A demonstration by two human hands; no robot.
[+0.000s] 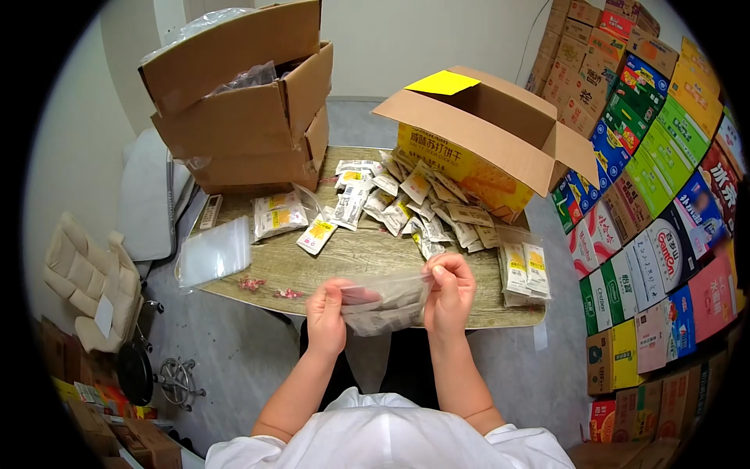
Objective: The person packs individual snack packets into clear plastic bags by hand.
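A clear plastic bag (384,301) is stretched between my two hands at the table's front edge. My left hand (326,313) pinches its left side, and my right hand (451,293) grips its upper right corner between thumb and fingers. Whether anything lies inside the bag I cannot tell. Beyond it, a loose pile of small white and yellow snack packets (418,184) spreads over the table. One packet (317,234) lies apart at the front left of the pile. Filled clear bags of packets sit at the left (279,214) and right (525,270).
A stack of flat clear bags (215,252) lies on the wooden table (344,270) at the left. Brown cartons (242,117) tower behind it. An opened yellow cracker carton (469,156) stands at the back right. Boxes (656,234) line the right wall; an office chair (98,273) stands left.
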